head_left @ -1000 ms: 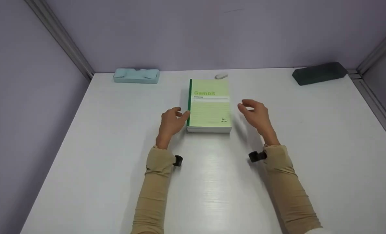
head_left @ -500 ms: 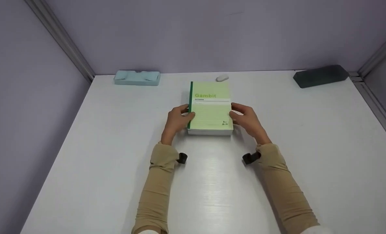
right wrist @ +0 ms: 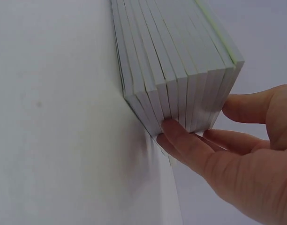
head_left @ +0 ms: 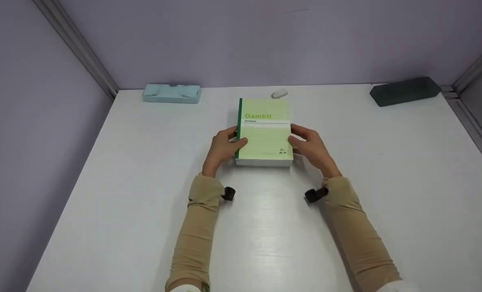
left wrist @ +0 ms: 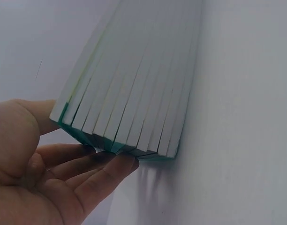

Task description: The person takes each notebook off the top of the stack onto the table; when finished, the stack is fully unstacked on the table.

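A stack of notebooks (head_left: 263, 140) lies on the white table, its top cover pale green with "Gambit" print and a dark green spine on the left. My left hand (head_left: 222, 148) grips the spine side, thumb over the cover's edge and fingers along the spines. From the opposite side, my right hand (head_left: 310, 147) holds the page edges, its thumb at the top notebook's rim. In the left wrist view the stacked notebooks (left wrist: 129, 93) show their near ends, with fingertips against the lower spines. The right wrist view has fingertips touching the notebooks' sides (right wrist: 174, 101).
At the back left lies a light blue case (head_left: 172, 93). A small white object (head_left: 279, 93) sits just behind the stack. A dark green case (head_left: 405, 91) rests at the back right. Purple-grey panels wall the white table (head_left: 123, 194) behind and at the sides.
Both hands have moved inward from beside the notebooks and now grip the stack from its two sides. The stack stays in about the same place.
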A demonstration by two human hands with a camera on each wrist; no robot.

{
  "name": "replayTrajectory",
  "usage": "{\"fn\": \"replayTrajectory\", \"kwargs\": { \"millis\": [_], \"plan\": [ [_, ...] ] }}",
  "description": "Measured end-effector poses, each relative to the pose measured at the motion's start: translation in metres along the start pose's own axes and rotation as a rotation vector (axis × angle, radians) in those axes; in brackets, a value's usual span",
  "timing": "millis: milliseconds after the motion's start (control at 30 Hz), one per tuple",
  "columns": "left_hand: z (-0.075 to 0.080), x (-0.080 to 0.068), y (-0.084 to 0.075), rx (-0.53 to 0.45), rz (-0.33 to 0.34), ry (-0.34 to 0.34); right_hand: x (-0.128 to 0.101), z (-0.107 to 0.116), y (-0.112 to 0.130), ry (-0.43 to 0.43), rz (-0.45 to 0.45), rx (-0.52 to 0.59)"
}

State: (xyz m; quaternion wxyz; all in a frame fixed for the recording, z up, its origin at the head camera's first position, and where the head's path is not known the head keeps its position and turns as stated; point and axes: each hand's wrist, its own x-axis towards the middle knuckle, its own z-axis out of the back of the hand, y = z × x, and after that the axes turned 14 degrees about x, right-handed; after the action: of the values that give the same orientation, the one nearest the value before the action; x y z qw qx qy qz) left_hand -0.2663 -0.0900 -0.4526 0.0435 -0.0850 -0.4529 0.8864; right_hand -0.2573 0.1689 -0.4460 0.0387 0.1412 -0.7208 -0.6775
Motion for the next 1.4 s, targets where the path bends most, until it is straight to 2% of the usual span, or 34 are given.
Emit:
{"fn": "replayTrajectory", "kwargs": {
  "millis": [133, 233, 567, 833, 967, 1100, 1400],
  "plan": [
    [0.000, -0.002, 0.000, 0.013, -0.002, 0.002, -0.001, 0.000, -0.002, -0.008, 0.003, 0.000],
    [0.001, -0.002, -0.002, 0.037, 0.003, 0.001, 0.006, 0.005, -0.012, -0.026, 0.007, 0.027],
    [0.003, -0.006, -0.003, 0.053, 0.030, -0.018, 0.006, 0.000, -0.014, -0.051, 0.001, 0.025],
    [0.013, -0.009, -0.002, 0.042, 0.125, -0.051, 0.007, -0.004, -0.014, -0.012, 0.039, 0.014],
    [0.022, -0.010, -0.003, 0.018, 0.134, -0.059, 0.008, -0.003, -0.011, -0.026, 0.052, 0.016],
    [0.032, -0.013, -0.001, -0.053, 0.157, -0.029, 0.009, -0.001, -0.011, -0.029, 0.050, 0.033],
    [0.041, -0.022, 0.016, -0.260, 0.196, 0.128, 0.006, 0.002, -0.016, -0.047, 0.043, 0.021]
  ]
}}
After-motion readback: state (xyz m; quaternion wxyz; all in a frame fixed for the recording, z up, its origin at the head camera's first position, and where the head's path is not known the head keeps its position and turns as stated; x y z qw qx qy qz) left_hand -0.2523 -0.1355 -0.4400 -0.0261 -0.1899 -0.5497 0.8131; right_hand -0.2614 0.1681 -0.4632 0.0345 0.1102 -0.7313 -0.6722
